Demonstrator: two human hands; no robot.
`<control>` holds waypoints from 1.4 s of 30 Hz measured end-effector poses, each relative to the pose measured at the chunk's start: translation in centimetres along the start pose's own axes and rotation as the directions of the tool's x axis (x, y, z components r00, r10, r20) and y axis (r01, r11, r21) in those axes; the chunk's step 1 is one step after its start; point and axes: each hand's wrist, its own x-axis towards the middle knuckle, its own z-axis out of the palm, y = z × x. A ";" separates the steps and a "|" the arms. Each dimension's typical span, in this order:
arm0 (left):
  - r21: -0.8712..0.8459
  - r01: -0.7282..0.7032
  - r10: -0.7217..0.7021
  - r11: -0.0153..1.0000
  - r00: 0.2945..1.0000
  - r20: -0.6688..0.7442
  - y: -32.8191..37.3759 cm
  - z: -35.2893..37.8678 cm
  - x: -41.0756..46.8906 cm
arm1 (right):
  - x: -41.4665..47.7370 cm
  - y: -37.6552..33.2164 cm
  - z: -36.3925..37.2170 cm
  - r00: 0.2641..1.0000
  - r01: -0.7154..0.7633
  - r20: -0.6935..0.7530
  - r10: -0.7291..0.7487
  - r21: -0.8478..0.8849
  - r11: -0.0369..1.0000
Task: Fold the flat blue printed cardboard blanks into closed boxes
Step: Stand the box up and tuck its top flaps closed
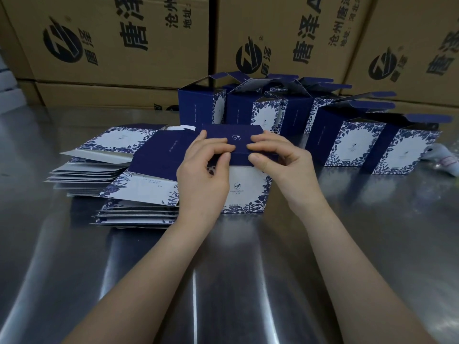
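Observation:
A blue and white printed box (246,192) stands on the steel table in front of me, its dark blue top flap (233,139) folded down. My left hand (203,167) pinches the flap's front edge from the left, fingers curled over the top. My right hand (275,157) pinches the same edge from the right, thumb on the front. To the left lie stacks of flat blanks (116,170), fanned out. Behind and to the right stand several folded boxes (352,142) with their top flaps still up.
Large brown shipping cartons (124,45) form a wall along the back of the table. The shiny steel table (223,269) reaches toward me. A small white object (447,160) lies at the far right edge.

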 end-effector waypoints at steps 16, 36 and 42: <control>-0.127 0.102 -0.103 0.987 0.995 -0.001 0.3 0.2 0.3 | 0.2 -0.3 0.8 0.999 -0.002 -0.033 0.001 -0.025 1.000; -0.420 0.212 -0.231 0.883 0.973 0.005 -0.5 -0.1 -0.3 | 0.5 0.7 -1.0 0.998 -0.055 0.008 0.055 0.219 0.974; -0.424 0.212 -0.240 0.880 0.971 -0.014 -0.8 0.0 -0.1 | 0.7 1.0 -1.1 1.000 -0.027 -0.006 0.029 0.231 0.973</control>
